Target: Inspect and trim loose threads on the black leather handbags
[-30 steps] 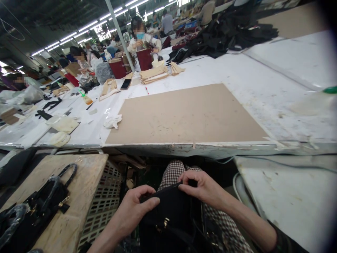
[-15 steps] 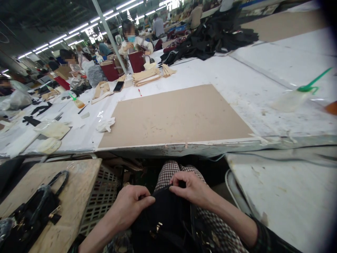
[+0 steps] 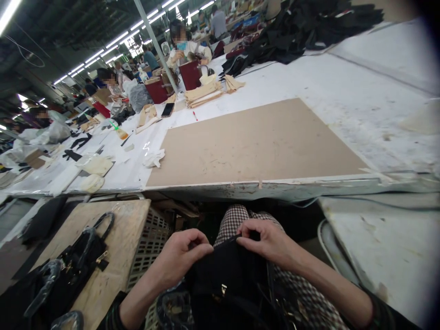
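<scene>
On my lap lies a black bag point(image 3: 220, 270) with gold-coloured metal hardware on its front. My left hand point(image 3: 182, 256) pinches the bag's upper edge at its left corner, thumb against curled fingers. Farther right along the same edge, my right hand point(image 3: 264, 238) grips it between thumb and forefinger. The stretch of edge between the two hands looks fairly straight. Checked trousers point(image 3: 233, 220) show beneath and beyond the bag. Its lower part blends into dark straps and cannot be made out well.
Ahead stands a white worktable point(image 3: 330, 87) bearing a brown board point(image 3: 247, 142). Black bags point(image 3: 79, 256) with wrapped handles rest on a wooden board at left, above a plastic crate point(image 3: 151, 243). A pale stool-like surface point(image 3: 385, 238) is at right. Co-workers point(image 3: 189, 50) sit across the table.
The view has swung left, so everything appears shifted right. Both hands keep their pinch on the bag's edge, with little visible movement relative to it.
</scene>
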### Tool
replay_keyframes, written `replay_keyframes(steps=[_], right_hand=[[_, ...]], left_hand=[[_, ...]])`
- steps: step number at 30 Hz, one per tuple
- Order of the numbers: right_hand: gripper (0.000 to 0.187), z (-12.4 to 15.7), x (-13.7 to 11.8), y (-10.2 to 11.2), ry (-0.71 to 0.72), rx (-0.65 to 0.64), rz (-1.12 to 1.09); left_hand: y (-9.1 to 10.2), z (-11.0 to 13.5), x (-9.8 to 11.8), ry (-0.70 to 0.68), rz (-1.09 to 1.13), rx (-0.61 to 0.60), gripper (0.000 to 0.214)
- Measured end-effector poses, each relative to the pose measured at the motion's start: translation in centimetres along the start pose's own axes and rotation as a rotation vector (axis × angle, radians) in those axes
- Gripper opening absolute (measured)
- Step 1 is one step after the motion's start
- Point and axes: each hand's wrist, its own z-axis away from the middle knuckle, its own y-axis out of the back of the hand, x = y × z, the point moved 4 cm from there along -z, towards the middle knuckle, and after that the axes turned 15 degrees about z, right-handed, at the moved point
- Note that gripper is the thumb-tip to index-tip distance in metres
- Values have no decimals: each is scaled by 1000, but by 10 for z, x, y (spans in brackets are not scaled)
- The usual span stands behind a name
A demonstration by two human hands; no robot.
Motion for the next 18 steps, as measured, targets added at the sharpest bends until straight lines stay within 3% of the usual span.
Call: replay_keyframes(steps=[3,10,13,18], right_hand=[[17,1,-1,-1,-1,6,19],[18,4,3,0,0,24,8],[19,4,4,0,4,27,15],[18,5,4,0,9,22,10]], left_hand=[[-5,4,6,-70,-116,-7,10],[-5,6,2,-128,-132,136,16],[-5,4,-9,-66,47,154,17],[-8,-1,-32,100,628,169,16]])
